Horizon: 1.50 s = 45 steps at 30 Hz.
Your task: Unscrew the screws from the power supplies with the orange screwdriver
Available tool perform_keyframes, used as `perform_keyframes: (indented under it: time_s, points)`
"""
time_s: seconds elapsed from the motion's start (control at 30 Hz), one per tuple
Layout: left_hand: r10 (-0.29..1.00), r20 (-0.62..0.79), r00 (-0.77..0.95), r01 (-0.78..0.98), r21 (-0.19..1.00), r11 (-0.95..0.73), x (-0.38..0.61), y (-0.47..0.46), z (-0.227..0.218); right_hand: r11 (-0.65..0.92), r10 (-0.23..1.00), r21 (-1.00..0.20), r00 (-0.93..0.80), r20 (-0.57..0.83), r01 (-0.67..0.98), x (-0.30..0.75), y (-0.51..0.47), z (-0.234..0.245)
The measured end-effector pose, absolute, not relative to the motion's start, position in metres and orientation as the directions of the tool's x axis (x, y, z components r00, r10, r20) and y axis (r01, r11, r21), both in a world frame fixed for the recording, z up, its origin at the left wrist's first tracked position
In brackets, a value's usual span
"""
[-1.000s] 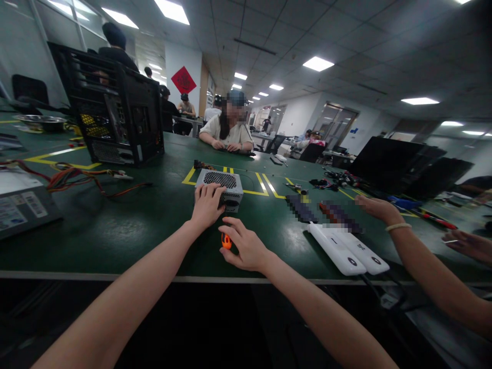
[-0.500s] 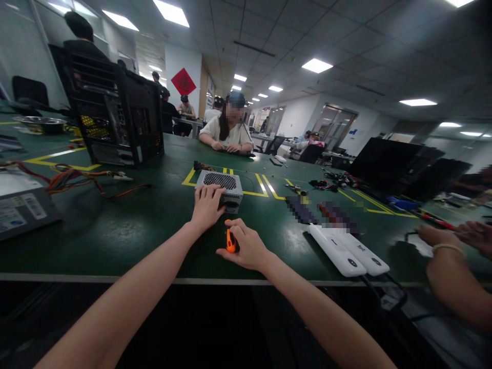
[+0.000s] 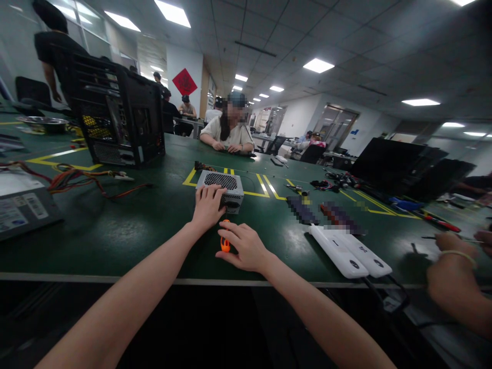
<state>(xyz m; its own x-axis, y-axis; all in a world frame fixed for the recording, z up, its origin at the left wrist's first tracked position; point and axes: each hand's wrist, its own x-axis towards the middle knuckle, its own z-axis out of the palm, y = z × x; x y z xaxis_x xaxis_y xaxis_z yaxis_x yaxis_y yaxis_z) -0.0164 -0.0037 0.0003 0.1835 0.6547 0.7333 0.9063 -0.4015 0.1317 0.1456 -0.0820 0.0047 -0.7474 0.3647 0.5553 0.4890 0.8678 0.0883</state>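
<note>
Pinching the orange handle [image 3: 225, 246] w/ your R hand [image 3: 247, 248], lower ctr of frame; your L hand [image 3: 208, 207], fingers a bit spread, rests on the metal box [image 3: 232, 193], approx. mid-frame.

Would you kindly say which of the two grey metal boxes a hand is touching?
The perforated box under the left hand; the labelled box at far left lies untouched.

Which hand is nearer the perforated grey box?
Left. The left hand rests on the perforated grey box; the right hand is apart, on its near side, at the orange handle.
</note>
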Motion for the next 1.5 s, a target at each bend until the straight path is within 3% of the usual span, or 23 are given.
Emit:
perform_keyframes:
  time_s: [0.3, 0.4, 0.53, 0.63, 0.87, 0.93, 1.07, 1.17, 1.37, 1.5]
  points:
    - [0.665, 0.725, 0.180, 0.893, 0.164, -0.419, -0.017, -0.004, 0.000, 0.850, 0.499, -0.154, -0.679, 0.538, 0.503, 0.146, -0.081, 0.000]
    - [0.668, 0.721, 0.181, 0.894, 0.162, -0.417, -0.017, -0.004, 0.001, 0.872, 0.459, -0.106, -0.725, 0.514, 0.477, 0.146, -0.084, 0.005]
    - [0.667, 0.724, 0.179, 0.899, 0.156, -0.410, -0.016, -0.004, 0.001, 0.870, 0.393, 0.065, -0.769, 0.504, 0.488, 0.145, -0.085, 0.008]
    - [0.664, 0.726, 0.177, 0.900, 0.153, -0.407, -0.016, -0.004, 0.001, 0.876, 0.361, 0.093, -0.772, 0.523, 0.473, 0.144, -0.082, 0.004]
    - [0.657, 0.731, 0.186, 0.900, 0.141, -0.412, -0.016, -0.004, 0.000, 0.863, 0.474, -0.144, -0.677, 0.563, 0.485, 0.146, -0.079, -0.001]
    - [0.660, 0.729, 0.183, 0.901, 0.144, -0.410, -0.016, -0.004, 0.000, 0.868, 0.475, -0.152, -0.700, 0.533, 0.473, 0.147, -0.082, 0.002]
    - [0.662, 0.726, 0.186, 0.901, 0.142, -0.410, -0.016, -0.004, 0.001, 0.875, 0.412, 0.023, -0.769, 0.489, 0.483, 0.146, -0.086, 0.007]
    - [0.661, 0.727, 0.186, 0.900, 0.143, -0.411, -0.016, -0.004, 0.001, 0.860, 0.340, 0.156, -0.774, 0.534, 0.486, 0.145, -0.083, 0.005]
    - [0.650, 0.737, 0.184, 0.899, 0.142, -0.415, -0.016, -0.005, 0.000, 0.775, 0.299, 0.238, -0.671, 0.678, 0.586, 0.149, -0.079, -0.003]
    - [0.644, 0.741, 0.191, 0.901, 0.128, -0.414, -0.016, -0.005, 0.000, 0.660, 0.301, 0.375, -0.686, 0.662, 0.651, 0.154, -0.085, -0.001]
